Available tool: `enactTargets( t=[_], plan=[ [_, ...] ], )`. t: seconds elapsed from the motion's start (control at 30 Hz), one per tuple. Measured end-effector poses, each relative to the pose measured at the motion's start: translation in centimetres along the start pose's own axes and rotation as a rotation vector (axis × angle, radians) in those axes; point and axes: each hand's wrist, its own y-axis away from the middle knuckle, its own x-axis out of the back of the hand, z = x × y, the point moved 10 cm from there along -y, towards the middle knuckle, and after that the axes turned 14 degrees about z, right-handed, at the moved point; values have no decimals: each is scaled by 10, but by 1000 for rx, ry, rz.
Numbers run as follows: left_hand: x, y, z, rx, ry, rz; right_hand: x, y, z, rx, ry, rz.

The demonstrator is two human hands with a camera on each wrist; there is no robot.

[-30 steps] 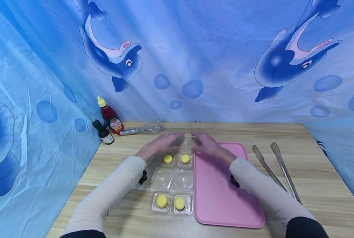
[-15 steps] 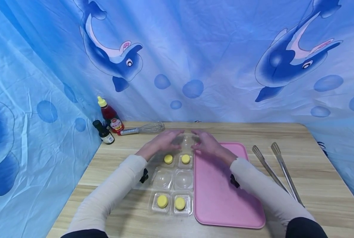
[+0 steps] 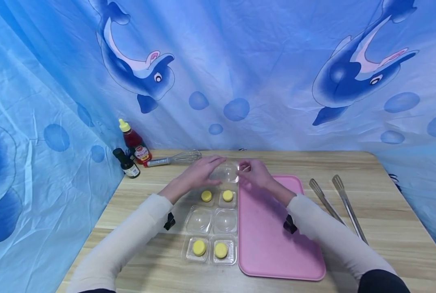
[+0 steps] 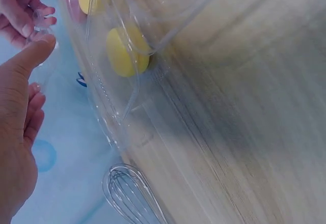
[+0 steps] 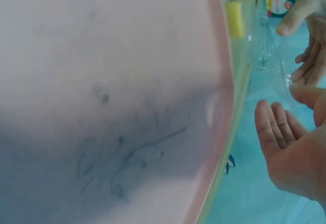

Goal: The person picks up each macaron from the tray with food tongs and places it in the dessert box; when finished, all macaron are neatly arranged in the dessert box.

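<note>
A clear domed plastic lid (image 3: 230, 172) stands raised behind the back pair of boxes. My right hand (image 3: 256, 173) pinches its right edge between thumb and bent fingers. At the lid's left side is my left hand (image 3: 198, 173), its thumb and straight fingers spread apart; in the left wrist view the left thumb (image 4: 38, 53) overlaps the clear plastic. Just nearer sit two yellow macaron-like rounds (image 3: 227, 195) in clear boxes. Two more yellow rounds (image 3: 199, 248) lie in the front pair of clear boxes (image 3: 233, 254), whose domed lids (image 3: 225, 221) are folded back flat.
A pink tray (image 3: 276, 244) lies right of the boxes, under my right forearm. Metal tongs (image 3: 349, 207) rest farther right. At the back left are a whisk (image 3: 185, 157), a red sauce bottle (image 3: 137, 142) and a small dark bottle (image 3: 126, 162). A dolphin curtain (image 3: 261, 61) hangs behind.
My right hand's fingers have bent in onto the lid's edge. My left hand has shifted slightly left and up. The back lid shows more clearly between the hands; the front boxes stay put.
</note>
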Motion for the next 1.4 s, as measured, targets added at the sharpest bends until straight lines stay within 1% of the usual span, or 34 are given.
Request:
enactTargets(
  t=[0.07, 0.17, 0.23, 0.3, 0.33, 0.4, 0.43, 0.5, 0.57, 0.63, 0.73, 0.8, 0.9, 0.97, 1.13, 1.23, 1.3, 1.4],
  plan=[
    [4, 2, 7, -69, -37, 37, 3, 1, -1, -25, -19, 26],
    [10, 6, 19, -171, -68, 106, 5, 3, -3, -48, -59, 48],
    [15, 9, 26, -227, -77, 157, 5, 4, -4, -61, -87, 56],
    [19, 12, 30, -255, -68, 201, 6, 6, -6, -67, -113, 66],
    [21, 14, 31, -255, -55, 213, 7, 8, -8, -64, -121, 70],
    [23, 15, 31, -215, -9, 214, 8, 10, -13, -33, -119, 84],
    [24, 16, 29, -181, 23, 203, 9, 12, -16, -12, -116, 90],
    [23, 18, 24, -84, 107, 171, 10, 16, -23, 34, -107, 104],
    [22, 20, 18, 18, 191, 138, 11, 19, -31, 101, -87, 118],
    [20, 21, 13, 91, 258, 116, 11, 23, -37, 166, -78, 130],
    [17, 24, 9, 154, 344, 85, 11, 29, -46, 269, -69, 144],
    [13, 26, 7, 195, 404, 48, 11, 33, -50, 329, -66, 157],
    [6, 30, 5, 263, 507, -20, 12, 39, -54, 397, -62, 178],
    [3, 32, 4, 300, 559, -61, 14, 43, -55, 428, -47, 198],
    [-2, 35, 6, 347, 677, -134, 15, 49, -55, 455, -27, 214],
    [-5, 37, 9, 362, 750, -169, 11, 51, -53, 436, -28, 176],
    [-7, 37, 9, 360, 779, -174, 8, 53, -52, 408, -28, 139],
    [-7, 36, 9, 344, 786, -154, 5, 53, -49, 363, -29, 95]
  ],
)
